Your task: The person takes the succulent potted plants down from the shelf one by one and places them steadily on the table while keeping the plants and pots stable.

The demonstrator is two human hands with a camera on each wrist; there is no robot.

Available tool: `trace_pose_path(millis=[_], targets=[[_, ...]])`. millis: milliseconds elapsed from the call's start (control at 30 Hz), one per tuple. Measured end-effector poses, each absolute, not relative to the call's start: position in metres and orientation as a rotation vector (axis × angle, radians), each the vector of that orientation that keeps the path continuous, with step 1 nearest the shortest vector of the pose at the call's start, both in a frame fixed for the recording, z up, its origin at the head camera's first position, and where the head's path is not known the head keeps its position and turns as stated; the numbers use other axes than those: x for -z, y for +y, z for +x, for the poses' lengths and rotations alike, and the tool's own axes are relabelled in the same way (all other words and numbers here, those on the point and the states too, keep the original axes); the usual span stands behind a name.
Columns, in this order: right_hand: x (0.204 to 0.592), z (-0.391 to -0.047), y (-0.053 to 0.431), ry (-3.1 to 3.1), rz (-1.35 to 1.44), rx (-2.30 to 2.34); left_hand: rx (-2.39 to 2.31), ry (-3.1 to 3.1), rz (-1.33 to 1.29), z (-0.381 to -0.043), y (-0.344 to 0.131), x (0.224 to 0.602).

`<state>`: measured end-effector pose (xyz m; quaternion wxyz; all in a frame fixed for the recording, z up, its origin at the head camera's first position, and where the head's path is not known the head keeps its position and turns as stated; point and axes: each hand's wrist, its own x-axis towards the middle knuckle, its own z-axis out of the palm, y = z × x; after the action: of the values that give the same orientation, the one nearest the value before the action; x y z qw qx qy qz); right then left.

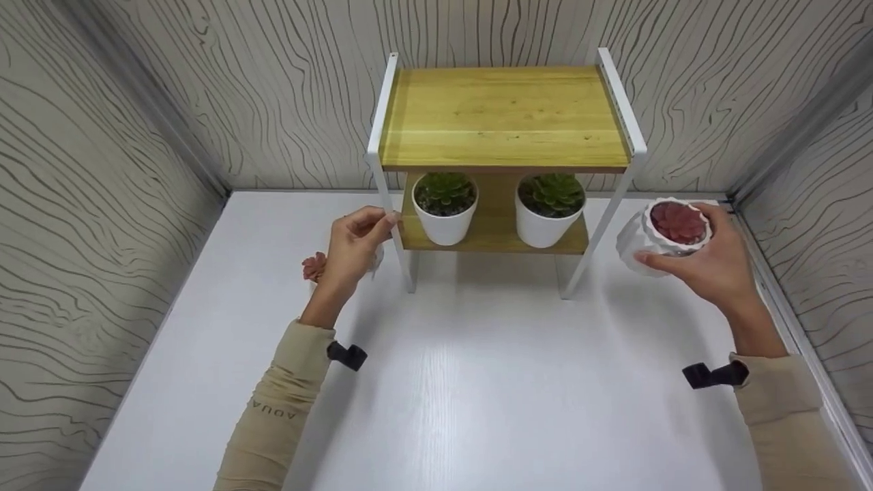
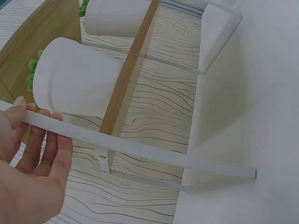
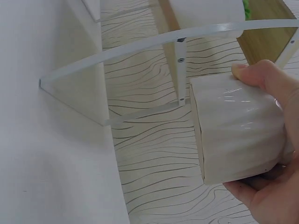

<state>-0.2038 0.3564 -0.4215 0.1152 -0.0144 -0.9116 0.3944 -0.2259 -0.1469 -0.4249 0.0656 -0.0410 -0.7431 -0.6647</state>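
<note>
My left hand (image 1: 349,252) pinches the white front-left leg (image 2: 140,148) of a small two-tier shelf unit (image 1: 501,112) between thumb and fingers. In my right hand (image 1: 726,266) is a white ribbed flowerpot (image 1: 638,242) with a red succulent (image 1: 678,222). The right wrist view shows the pot's glossy wall (image 3: 240,130) and flat base, raised above the table beside the shelf's right side. Two smooth white pots (image 1: 445,224) (image 1: 543,226) with green succulents stand on the lower wooden board (image 1: 498,242).
Behind my left wrist, a reddish succulent (image 1: 314,266) stands on the white table (image 1: 436,395), largely hidden by the hand. Wood-grain patterned panels (image 1: 293,88) enclose the table at the back and both sides. The upper board overhangs the lower one.
</note>
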Motion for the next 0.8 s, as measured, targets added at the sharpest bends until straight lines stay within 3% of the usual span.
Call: trace_pose_path(millis=[333,800], targets=[[0.449,-0.22,0.344,-2.71,-0.004,-1.216,2.034,-2.23,-0.116,-0.225,-0.148,0.426],[0.491,-0.256,0.34,-2.688,-0.21,-1.318,2.01,-2.269,-0.12,-0.224,-0.149,0.427]])
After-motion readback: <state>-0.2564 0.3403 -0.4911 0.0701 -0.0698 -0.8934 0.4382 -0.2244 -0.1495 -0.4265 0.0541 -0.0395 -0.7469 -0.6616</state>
